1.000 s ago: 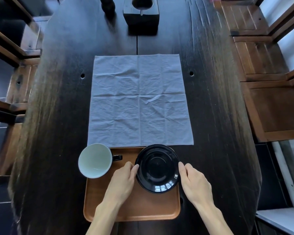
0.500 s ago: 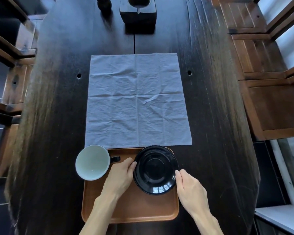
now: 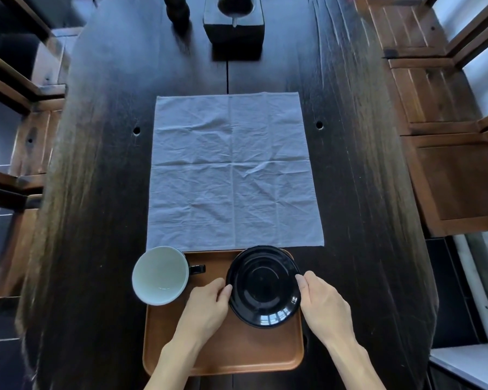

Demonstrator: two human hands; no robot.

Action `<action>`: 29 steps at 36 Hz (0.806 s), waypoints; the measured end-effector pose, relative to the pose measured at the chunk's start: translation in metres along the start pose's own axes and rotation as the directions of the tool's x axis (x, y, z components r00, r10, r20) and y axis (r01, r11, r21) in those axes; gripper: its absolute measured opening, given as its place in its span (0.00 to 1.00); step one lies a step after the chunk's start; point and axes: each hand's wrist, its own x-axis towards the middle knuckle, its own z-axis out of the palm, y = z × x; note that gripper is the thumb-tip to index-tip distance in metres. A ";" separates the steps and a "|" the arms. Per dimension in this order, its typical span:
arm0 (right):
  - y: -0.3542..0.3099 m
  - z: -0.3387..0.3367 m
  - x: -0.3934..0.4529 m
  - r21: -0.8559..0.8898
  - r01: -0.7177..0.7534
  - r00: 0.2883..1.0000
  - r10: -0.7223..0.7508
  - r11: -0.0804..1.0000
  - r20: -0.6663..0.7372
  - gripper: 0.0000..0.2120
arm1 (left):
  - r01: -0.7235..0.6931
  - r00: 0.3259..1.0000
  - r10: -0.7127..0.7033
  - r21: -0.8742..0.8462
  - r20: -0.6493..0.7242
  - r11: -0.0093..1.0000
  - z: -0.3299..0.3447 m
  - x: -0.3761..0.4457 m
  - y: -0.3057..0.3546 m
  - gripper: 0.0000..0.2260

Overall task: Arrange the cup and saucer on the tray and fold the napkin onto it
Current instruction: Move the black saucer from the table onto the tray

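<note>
A black glossy saucer [image 3: 264, 285] rests on the far right part of a brown wooden tray [image 3: 223, 350]. My left hand [image 3: 206, 308] pinches its left rim and my right hand [image 3: 326, 304] pinches its right rim. A cup [image 3: 160, 275], pale inside with a dark handle pointing right, stands at the tray's far left corner, partly over the tray's edge. A light grey napkin [image 3: 234, 170] lies spread flat on the dark table just beyond the tray.
A dark wooden block with a round hollow [image 3: 234, 22] and a dark turned post [image 3: 176, 9] stand at the table's far end. Wooden chairs [image 3: 459, 175] flank the table on the right, and more chairs [image 3: 26, 130] on the left.
My right hand has shifted up along the saucer's right rim and its fingers have closed on the edge. The saucer has barely moved on the tray.
</note>
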 end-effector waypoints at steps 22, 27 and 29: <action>-0.023 -0.054 0.032 0.124 -0.009 0.997 0.017 0.992 -0.069 0.18 | -0.109 0.992 0.112 0.045 -0.060 0.993 -0.050 -0.012 0.033 0.18; -0.037 -0.062 0.059 0.047 0.074 0.990 -0.068 0.996 -0.122 0.16 | -0.213 0.965 0.220 0.061 -0.140 0.975 -0.085 0.009 0.049 0.16; -0.044 -0.065 0.072 0.011 0.109 0.984 -0.106 0.994 -0.143 0.16 | -0.213 0.960 0.222 0.067 -0.173 0.975 -0.098 0.027 0.051 0.16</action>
